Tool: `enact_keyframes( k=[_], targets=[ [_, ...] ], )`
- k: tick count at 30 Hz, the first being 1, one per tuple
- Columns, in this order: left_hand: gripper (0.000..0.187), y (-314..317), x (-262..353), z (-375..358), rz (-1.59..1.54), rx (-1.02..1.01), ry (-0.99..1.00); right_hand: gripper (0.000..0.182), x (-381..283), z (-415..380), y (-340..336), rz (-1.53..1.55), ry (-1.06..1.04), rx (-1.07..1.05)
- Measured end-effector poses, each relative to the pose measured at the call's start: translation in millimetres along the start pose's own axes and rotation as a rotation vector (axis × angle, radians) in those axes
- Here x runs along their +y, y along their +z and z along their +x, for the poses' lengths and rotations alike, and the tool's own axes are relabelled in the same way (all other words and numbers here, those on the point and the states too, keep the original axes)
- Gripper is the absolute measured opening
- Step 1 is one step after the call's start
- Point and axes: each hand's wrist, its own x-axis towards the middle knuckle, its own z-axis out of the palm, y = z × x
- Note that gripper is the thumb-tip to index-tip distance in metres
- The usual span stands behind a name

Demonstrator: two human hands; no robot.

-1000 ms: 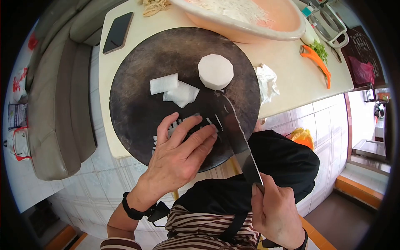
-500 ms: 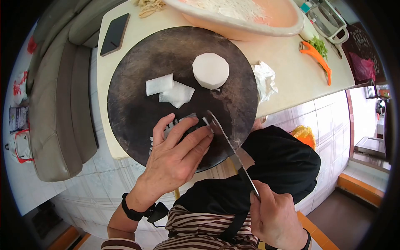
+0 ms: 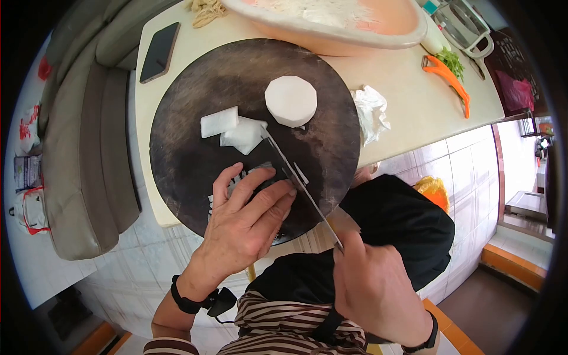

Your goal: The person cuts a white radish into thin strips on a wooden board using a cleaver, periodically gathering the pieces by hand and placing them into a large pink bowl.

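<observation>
"Where's the knife (image 3: 313,202)?"
"Across the near right part of the round board (image 3: 195,83), handle clenched in the fingers of the right hand (image 3: 373,278)."
"And the left hand (image 3: 245,222)?"
"Its fingers bend over white strips (image 3: 238,177) on the board's near part; can't tell whether they grip."

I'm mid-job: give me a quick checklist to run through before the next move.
1. Knife held: ok; the right hand is closed around the knife.
2. Left hand on the work: ok; the left hand lies over white strips.
3. Fingertips well clear: not ok; the fingertips sit right beside the knife.
4. Loose slices clear: cannot tell; the knife tip shows at the edge of the loose slices.
5. White block clear: ok; the white block stands apart from the knife.
</observation>
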Motion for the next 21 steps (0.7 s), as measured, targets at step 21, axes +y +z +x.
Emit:
enact_keyframes(
  k=[21],
  targets=[
    [0.026, -2, -5, -11, 0.029, 0.123, -0.014, 0.007, -9, -31, -8, 0.187, 0.254, -0.046]
  ],
)
